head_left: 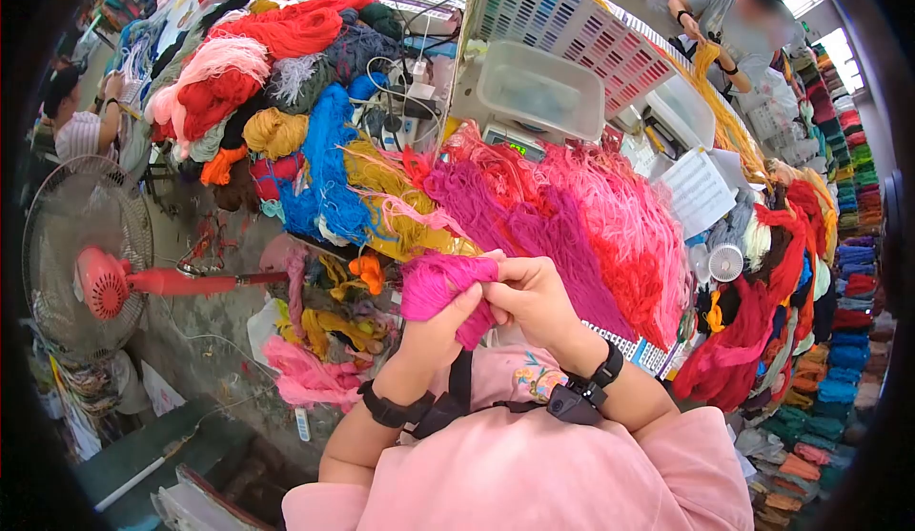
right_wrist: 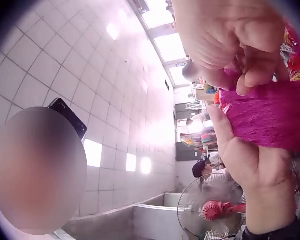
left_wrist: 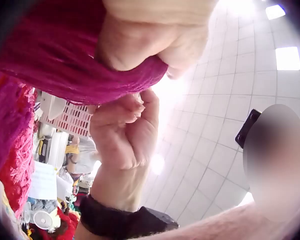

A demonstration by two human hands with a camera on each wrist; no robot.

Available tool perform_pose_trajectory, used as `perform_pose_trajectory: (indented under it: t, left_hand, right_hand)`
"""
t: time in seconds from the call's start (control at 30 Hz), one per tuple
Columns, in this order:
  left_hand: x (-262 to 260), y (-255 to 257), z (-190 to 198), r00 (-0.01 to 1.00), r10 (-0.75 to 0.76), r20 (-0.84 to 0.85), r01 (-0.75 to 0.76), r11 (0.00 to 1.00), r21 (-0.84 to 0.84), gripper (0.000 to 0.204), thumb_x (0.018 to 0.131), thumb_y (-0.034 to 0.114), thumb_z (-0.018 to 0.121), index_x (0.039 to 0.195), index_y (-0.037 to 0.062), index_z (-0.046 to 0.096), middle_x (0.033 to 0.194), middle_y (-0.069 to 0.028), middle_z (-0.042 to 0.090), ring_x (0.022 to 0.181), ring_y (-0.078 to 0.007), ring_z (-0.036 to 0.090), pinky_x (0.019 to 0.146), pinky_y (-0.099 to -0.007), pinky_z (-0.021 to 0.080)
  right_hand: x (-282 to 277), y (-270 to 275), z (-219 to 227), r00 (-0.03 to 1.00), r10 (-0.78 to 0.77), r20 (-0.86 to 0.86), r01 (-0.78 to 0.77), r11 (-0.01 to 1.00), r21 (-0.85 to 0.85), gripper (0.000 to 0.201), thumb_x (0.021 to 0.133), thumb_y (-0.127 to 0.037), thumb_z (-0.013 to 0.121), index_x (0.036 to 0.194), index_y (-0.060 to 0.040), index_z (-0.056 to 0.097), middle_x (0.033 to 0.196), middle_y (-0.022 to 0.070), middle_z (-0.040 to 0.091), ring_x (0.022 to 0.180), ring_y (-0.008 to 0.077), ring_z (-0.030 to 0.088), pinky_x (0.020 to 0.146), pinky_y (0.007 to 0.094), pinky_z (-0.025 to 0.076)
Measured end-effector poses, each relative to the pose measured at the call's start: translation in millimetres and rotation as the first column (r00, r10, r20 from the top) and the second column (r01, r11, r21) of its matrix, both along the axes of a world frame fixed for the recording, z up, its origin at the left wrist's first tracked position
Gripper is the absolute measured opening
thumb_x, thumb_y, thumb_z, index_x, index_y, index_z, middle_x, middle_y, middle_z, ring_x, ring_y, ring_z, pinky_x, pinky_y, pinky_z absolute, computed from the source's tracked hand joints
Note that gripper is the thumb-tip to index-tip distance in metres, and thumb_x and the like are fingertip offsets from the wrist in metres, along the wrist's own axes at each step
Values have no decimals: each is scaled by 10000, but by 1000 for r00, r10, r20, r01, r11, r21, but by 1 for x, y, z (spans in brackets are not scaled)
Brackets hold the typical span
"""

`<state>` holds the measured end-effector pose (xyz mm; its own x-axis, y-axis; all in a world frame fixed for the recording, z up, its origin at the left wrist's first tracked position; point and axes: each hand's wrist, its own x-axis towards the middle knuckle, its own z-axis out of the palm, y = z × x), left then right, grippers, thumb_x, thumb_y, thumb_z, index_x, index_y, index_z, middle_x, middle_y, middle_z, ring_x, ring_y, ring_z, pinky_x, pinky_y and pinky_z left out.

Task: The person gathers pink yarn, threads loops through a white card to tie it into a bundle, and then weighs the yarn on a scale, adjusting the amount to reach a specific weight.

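A bundle of magenta yarn (head_left: 440,286) is held up in front of the chest in the head view. The left hand (head_left: 440,333) grips it from below, thumb along its right side. At its right edge the right hand (head_left: 534,302) pinches the yarn between thumb and fingers. In the left wrist view the magenta yarn (left_wrist: 65,60) hangs across the left hand (left_wrist: 150,40), with the right hand (left_wrist: 124,130) beneath it. From the right wrist, the right hand (right_wrist: 235,45) pinches at the top of the yarn (right_wrist: 270,117), and the left hand (right_wrist: 255,165) lies under it.
Pink, red and magenta yarn (head_left: 610,216) covers the table before the hands. Beyond it stand a clear plastic bin (head_left: 540,88) and a colour chart (head_left: 572,30). A red fan (head_left: 100,283) is at left; another person (head_left: 734,26) handles yellow yarn at the upper right.
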<state>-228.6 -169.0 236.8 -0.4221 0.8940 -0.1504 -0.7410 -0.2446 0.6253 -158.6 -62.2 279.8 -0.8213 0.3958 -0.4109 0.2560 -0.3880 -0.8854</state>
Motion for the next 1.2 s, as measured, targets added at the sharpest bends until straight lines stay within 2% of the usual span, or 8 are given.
perform_pose_trajectory:
  t: [0.23, 0.3, 0.37, 0.67, 0.83, 0.9, 0.97, 1.2]
  left_hand:
    - [0, 13, 3, 952, 103, 289, -101, 995, -23, 262, 816, 84, 436, 1047, -38, 461, 1050, -147, 487, 922, -206, 498, 806, -317, 403]
    - [4, 17, 2, 981, 122, 154, -112, 991, -69, 243, 813, 74, 442, 1026, -38, 475, 1041, -150, 492, 927, -213, 498, 815, -321, 400]
    - [6, 19, -2, 991, 132, 16, -129, 985, -117, 225, 810, 64, 447, 1006, -38, 489, 1031, -153, 497, 932, -221, 498, 823, -324, 398]
    - [2, 26, -16, 955, 66, 288, -61, 998, -27, 122, 813, 60, 447, 876, -14, 520, 881, -110, 538, 812, -184, 522, 719, -281, 429]
    - [-8, 22, -13, 900, -60, 432, 31, 997, 74, 213, 838, 200, 409, 665, 77, 418, 650, -30, 435, 608, -137, 436, 737, -336, 385]
    - [-19, 0, -33, 772, -58, 633, -135, 958, 252, 248, 840, 203, 385, 606, 134, 346, 565, 32, 339, 522, -81, 358, 655, -318, 367]
    - [-44, -33, -51, 498, -82, 864, -357, 888, 290, 217, 850, 159, 347, 637, 135, 379, 527, 51, 374, 440, -37, 372, 514, -204, 372]
    - [-78, -220, -174, 182, 767, 615, -663, 558, -500, 220, 816, 76, 382, 607, 127, 334, 458, 56, 261, 379, -49, 266, 373, -171, 271]
  right_hand:
    - [6, 6, -7, 982, -163, -95, 138, 964, -226, 61, 703, 3, 544, 727, 27, 595, 673, 51, 546, 451, 35, 417, 397, 171, 310]
    - [8, 5, -20, 975, -71, -210, 124, 960, 250, 72, 715, 12, 525, 729, 36, 591, 755, 31, 535, 478, 26, 400, 397, 166, 278]
    - [9, 7, -15, 976, -105, -192, 149, 961, 233, 70, 711, 21, 520, 722, 41, 587, 731, 32, 536, 479, 26, 401, 405, 164, 284]
    - [13, 27, -20, 984, -179, -16, 158, 905, -396, 110, 726, -21, 507, 790, 13, 589, 661, 42, 547, 442, 53, 408, 401, 175, 299]
    - [17, 50, -18, 989, 31, -143, -133, 590, -796, 74, 773, -69, 494, 788, -24, 551, 637, -12, 515, 503, 49, 445, 469, 154, 355]
    - [23, 69, -10, 976, 184, -116, -212, 676, -705, 78, 781, -108, 504, 789, -37, 535, 632, -21, 485, 539, 67, 467, 505, 166, 381]
    - [30, 98, -6, 907, 354, 227, -326, 933, -154, 71, 774, -106, 505, 788, -37, 518, 595, -27, 435, 531, 76, 454, 537, 204, 421]
    - [49, 307, -61, 789, -612, -50, 574, 764, -295, 87, 763, -68, 469, 679, -43, 460, 507, -4, 321, 448, 119, 358, 672, 416, 472]
